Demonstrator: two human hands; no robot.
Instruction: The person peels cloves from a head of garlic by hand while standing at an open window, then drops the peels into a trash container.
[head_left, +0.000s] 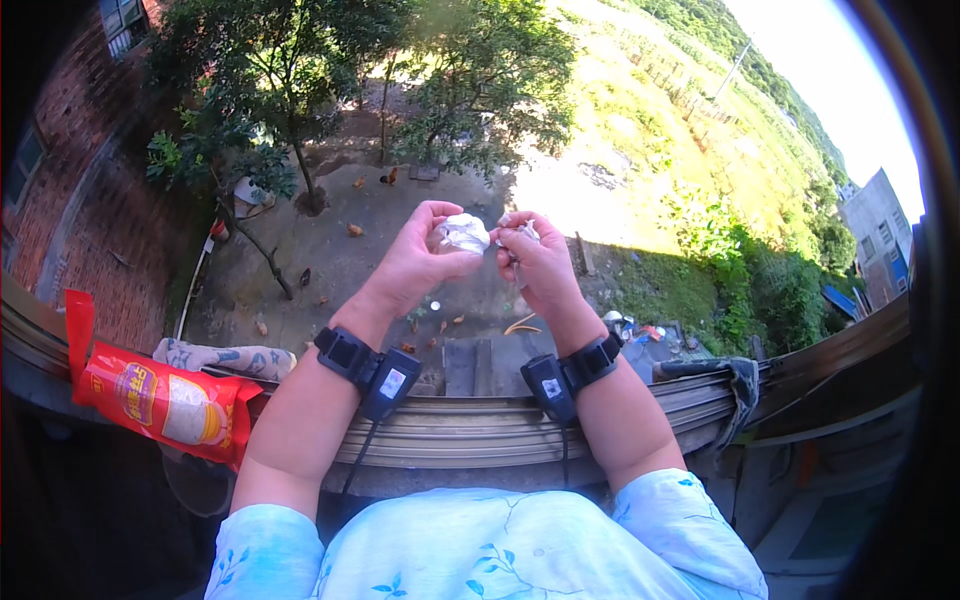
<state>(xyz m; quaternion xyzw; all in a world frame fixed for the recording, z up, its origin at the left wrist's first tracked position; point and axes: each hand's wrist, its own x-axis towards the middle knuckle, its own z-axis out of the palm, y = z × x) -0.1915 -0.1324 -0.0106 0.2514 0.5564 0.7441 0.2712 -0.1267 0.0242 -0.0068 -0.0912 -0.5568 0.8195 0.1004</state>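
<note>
Out over the window ledge, my left hand (420, 262) grips a white, papery-skinned bulb (463, 233) that looks like garlic, with fingers above and thumb below. Close by on the right, my right hand (546, 262) pinches thin, crumpled whitish skins (529, 232) between thumb and fingers; a strip hangs beneath them. The fingertips of my right hand are at the bulb's right side, and whether they touch it I cannot tell. Both wrists wear black straps with small boxes and cables.
Metal window tracks (465, 433) run beneath my forearms. A red printed bag (169, 401) and a rolled patterned cloth (225, 358) lie on the left of the ledge; a dark cloth (742, 397) drapes over the right. Far below is a yard with several chickens (355, 230) and trees.
</note>
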